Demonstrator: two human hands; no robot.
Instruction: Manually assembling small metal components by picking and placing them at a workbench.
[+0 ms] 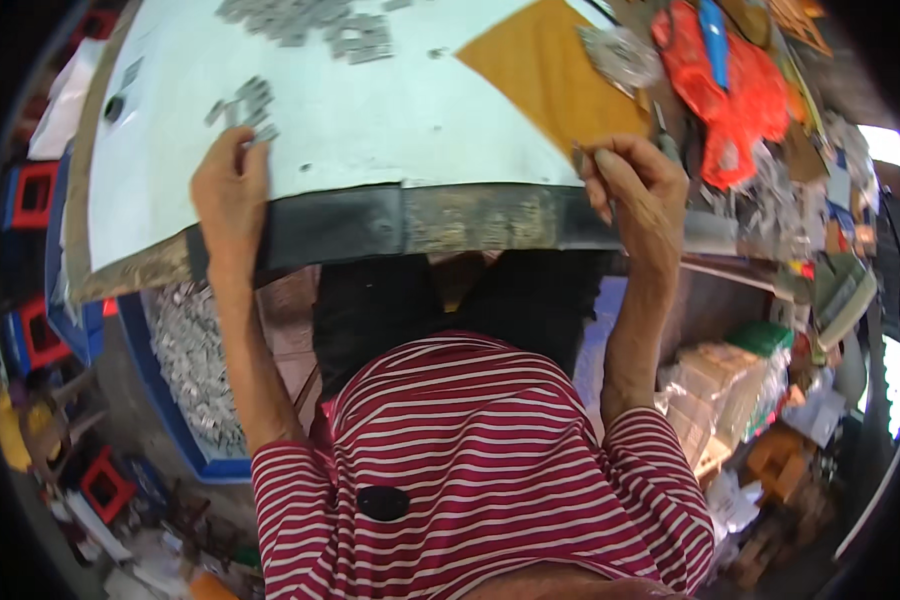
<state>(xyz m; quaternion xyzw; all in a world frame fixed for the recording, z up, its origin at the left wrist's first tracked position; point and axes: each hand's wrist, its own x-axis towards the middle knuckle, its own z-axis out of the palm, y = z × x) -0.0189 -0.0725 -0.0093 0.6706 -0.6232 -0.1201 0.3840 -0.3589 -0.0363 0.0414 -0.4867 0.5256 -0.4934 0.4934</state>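
Note:
Small flat grey pieces, metal by their look, form a loose cluster [253, 100] on the white tabletop [370, 120]. At the near edge of that cluster is my left hand [230, 190], thumb and fingertips drawn together; whatever they pinch, if anything, is too small to make out. My right hand [638, 190] is closed in a pinch above the near corner of a brown sheet [540, 75]. A tiny grey piece [577, 158] shows at its fingertips, its kind unclear. A larger heap of similar grey pieces [305, 22] lies at the far side.
Black and worn strips [335, 222] cover the table's front edge. Below left, a blue tray [155, 385] holds many small grey parts. At the right are a red plastic bag [740, 120], a blue-handled tool [713, 45], and wrapped boxes [715, 385] lower down.

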